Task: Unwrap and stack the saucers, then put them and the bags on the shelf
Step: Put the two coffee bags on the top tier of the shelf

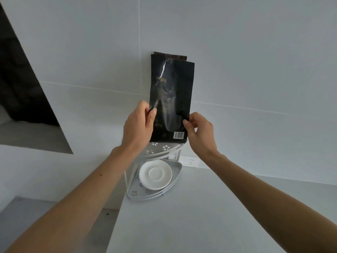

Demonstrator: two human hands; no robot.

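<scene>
Left hand (pixel 139 123) pinched on the left edge of the black bag (pixel 171 99), thumb across the front face, fingers wrapped behind. Bag upright against the tiled wall (pixel 255 52), bottom edge just above the top tier (pixel 160 149) of the white corner shelf (pixel 175 175). A second, brownish bag (pixel 170 56) tucked behind the first, only the top strip showing above the hands. Right hand (pixel 198 132) pinched on the bag's lower right edge, near the barcode.

Likely risks: thin, flat bags tipping forward off the narrow tier once released, since only the wall behind gives support. A slide sideways out of either pinch equally possible, the film looking slick and creased. A falling bag could strike the stacked saucers (pixel 155 174) on the lower tier, straight below both hands, or drop to the counter (pixel 200 216).

Hard to tell: whether the bag bottoms already rest on the tier or hang just clear. Count of saucers unclear from above. Gold print on the bag too dim to read in full. Back part of the top tier hidden by bag and hands. Wall socket (pixel 190 161), below the right hand, partly cut by the wrist.
</scene>
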